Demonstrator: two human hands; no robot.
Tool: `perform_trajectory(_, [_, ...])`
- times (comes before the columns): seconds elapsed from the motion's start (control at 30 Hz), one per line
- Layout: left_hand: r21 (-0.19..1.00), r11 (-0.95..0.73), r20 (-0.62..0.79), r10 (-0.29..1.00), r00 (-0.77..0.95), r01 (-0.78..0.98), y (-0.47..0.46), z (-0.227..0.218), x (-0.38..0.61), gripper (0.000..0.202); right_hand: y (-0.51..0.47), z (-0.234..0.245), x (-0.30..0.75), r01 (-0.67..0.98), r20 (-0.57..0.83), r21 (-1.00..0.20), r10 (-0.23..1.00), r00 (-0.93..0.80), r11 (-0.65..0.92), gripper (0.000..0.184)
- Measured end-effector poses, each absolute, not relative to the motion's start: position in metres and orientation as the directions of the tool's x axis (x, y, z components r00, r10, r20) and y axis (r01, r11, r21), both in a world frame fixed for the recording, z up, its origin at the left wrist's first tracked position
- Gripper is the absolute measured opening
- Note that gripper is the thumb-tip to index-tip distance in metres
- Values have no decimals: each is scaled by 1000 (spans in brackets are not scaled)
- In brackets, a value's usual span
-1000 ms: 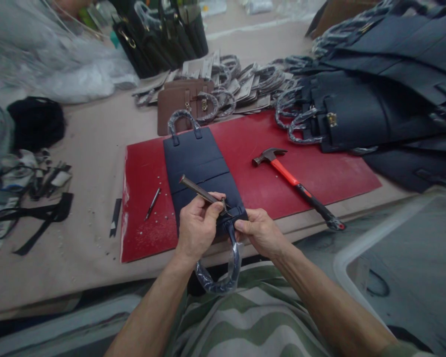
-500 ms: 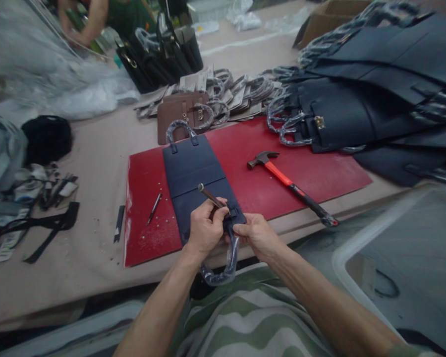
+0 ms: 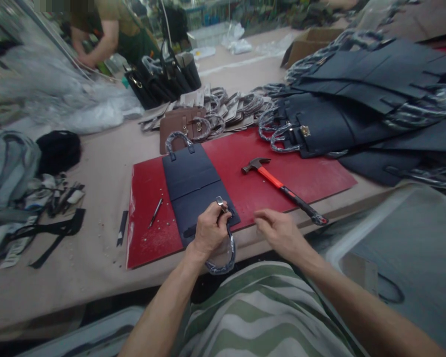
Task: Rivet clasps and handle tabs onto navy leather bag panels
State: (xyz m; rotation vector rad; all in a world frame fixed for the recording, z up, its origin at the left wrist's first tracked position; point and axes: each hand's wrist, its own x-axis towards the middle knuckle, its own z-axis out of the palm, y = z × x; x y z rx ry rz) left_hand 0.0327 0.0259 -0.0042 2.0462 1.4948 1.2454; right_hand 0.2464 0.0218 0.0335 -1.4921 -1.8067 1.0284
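A dark navy bag panel (image 3: 193, 186) lies flat on a red mat (image 3: 245, 163), one plastic-wrapped handle at its far end and another (image 3: 223, 260) hanging over the table edge. My left hand (image 3: 208, 230) is closed round a metal punch tool (image 3: 220, 202) held upright on the panel's near end. My right hand (image 3: 277, 230) hovers just right of the panel with fingers loosely curled and nothing in them. A hammer (image 3: 278, 186) with an orange and black handle lies on the mat beyond my right hand.
A small pen-like tool (image 3: 155, 212) and tiny scattered bits lie on the mat's left. Stacks of navy bags (image 3: 357, 99) fill the right, a brown bag (image 3: 182, 126) and handles sit behind. Black straps (image 3: 48, 228) lie left. Another person (image 3: 107, 29) works at the far end.
My right hand let go of the panel's near end and moved right. My left hand tilted the punch from slanted to upright. The view shifted slightly downward.
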Motion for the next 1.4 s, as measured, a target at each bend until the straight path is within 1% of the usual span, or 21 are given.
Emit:
perform_trajectory(0.07, [679, -404, 456, 887, 80, 613, 26, -5, 33, 11, 42, 40, 269, 735, 183, -650, 978, -96, 194, 25])
perform_trajectory(0.1, [680, -402, 451, 889, 82, 613, 26, -5, 33, 12, 52, 43, 279, 809, 222, -559, 973, -69, 185, 24])
perform_trajectory(0.17, [687, -401, 445, 891, 85, 607, 26, -4, 34, 12, 74, 47, 295, 876, 138, -474, 990, -27, 90, 21])
perform_trajectory(0.23, [698, -398, 438, 895, 85, 595, 26, -3, 35, 10, 91, 48, 304, 830, -66, -556, 998, 6, -42, 15])
perform_trajectory(0.33, [715, -385, 423, 903, 78, 583, 26, 0, 37, 9, 105, 49, 302, 677, -304, -711, 951, -56, -188, 14])
perform_trajectory(0.47, [732, -377, 417, 907, 66, 568, 26, 0, 38, 11, 101, 57, 284, 540, -444, -796, 870, -216, -272, 7])
perform_trajectory(0.53, [738, -378, 417, 907, 62, 559, 26, -1, 38, 11, 92, 70, 275, 476, -461, -825, 851, -253, -305, 15])
perform_trajectory(0.63, [736, -384, 419, 905, 70, 557, 27, -2, 38, 11, 72, 101, 269, 350, -337, -905, 911, -237, -243, 35])
perform_trajectory(0.7, [732, -387, 422, 904, 73, 560, 27, -3, 38, 10, 58, 124, 271, 348, -123, -936, 972, -200, -47, 43])
perform_trajectory(0.73, [731, -384, 420, 904, 72, 564, 27, -3, 38, 10, 51, 134, 273, 403, 12, -911, 982, -188, 89, 44])
perform_trajectory(0.8, [729, -377, 416, 907, 68, 571, 26, -3, 38, 10, 40, 148, 279, 569, 235, -753, 943, -235, 330, 42])
perform_trajectory(0.83, [729, -374, 412, 908, 68, 573, 26, -3, 38, 10, 36, 152, 281, 644, 285, -646, 913, -294, 409, 41])
perform_trajectory(0.9, [733, -369, 405, 912, 69, 572, 26, -3, 39, 11, 31, 157, 285, 745, 236, -451, 871, -430, 491, 37])
perform_trajectory(0.97, [738, -365, 402, 913, 64, 567, 26, -2, 39, 11, 29, 161, 287, 777, 168, -352, 852, -496, 522, 35])
perform_trajectory(1.03, [738, -370, 407, 911, 65, 563, 26, -1, 39, 11, 28, 166, 286, 758, 275, -384, 849, -451, 527, 33])
perform_trajectory(1.1, [733, -382, 416, 906, 73, 563, 26, -1, 39, 11, 25, 169, 284, 695, 457, -497, 837, -301, 521, 31])
perform_trajectory(1.13, [729, -386, 419, 905, 78, 565, 26, 0, 38, 10, 23, 168, 283, 667, 492, -529, 830, -261, 524, 32])
perform_trajectory(1.2, [719, -386, 418, 905, 85, 578, 26, 0, 38, 9, 20, 163, 282, 688, 419, -509, 847, -326, 517, 32])
perform_trajectory(1.3, [714, -380, 409, 908, 90, 589, 26, 0, 39, 9, 22, 150, 288, 792, 115, -363, 867, -484, 490, 31])
perform_trajectory(1.33, [714, -380, 408, 908, 91, 588, 26, -1, 39, 9, 25, 145, 291, 814, 59, -351, 879, -473, 462, 30])
perform_trajectory(1.4, [715, -382, 410, 908, 92, 586, 26, -1, 39, 8, 36, 132, 300, 815, 9, -415, 898, -440, 403, 32])
